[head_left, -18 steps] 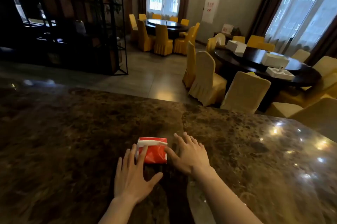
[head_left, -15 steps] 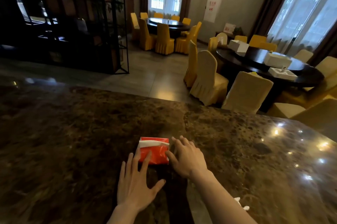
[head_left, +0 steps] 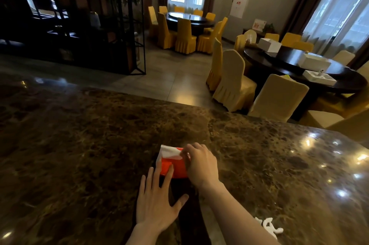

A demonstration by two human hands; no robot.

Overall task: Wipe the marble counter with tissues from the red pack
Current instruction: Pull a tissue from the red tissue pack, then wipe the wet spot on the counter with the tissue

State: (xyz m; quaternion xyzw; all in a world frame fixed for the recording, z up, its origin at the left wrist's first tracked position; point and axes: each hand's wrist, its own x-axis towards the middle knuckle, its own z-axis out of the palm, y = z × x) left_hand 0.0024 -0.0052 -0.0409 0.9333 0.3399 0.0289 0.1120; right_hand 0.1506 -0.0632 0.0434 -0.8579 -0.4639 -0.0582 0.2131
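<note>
- My left hand [head_left: 157, 202] lies flat and spread on the marble counter [head_left: 79, 155], palm down, gripping nothing; its fingertips [head_left: 171, 168] reach the near edge of the red pack [head_left: 173, 167] and press against it.
- The red pack sits on the counter just past my left fingertips and directly under my right hand [head_left: 200, 163], so it is held between the two.
- My right hand is curled over the pack's right side, its thumb and forefinger pinched on the white tissue [head_left: 169, 152] that sticks out of the top of the pack.
- That tissue is lifted a little at the far side of the pack, fanning out to the left of my right fingertips; it is still in the pack's opening.
- Near my right forearm, on the side away from my left hand, a small crumpled white scrap [head_left: 269, 227] lies on the counter, well apart from the pack.
- Beyond both hands the counter ends, and past it stand a dark round table [head_left: 295, 65] with white boxes [head_left: 313, 62] on it and pale covered chairs [head_left: 279, 97] around it.
- Off past my left hand, a black metal shelf [head_left: 99, 25] stands on the floor.
</note>
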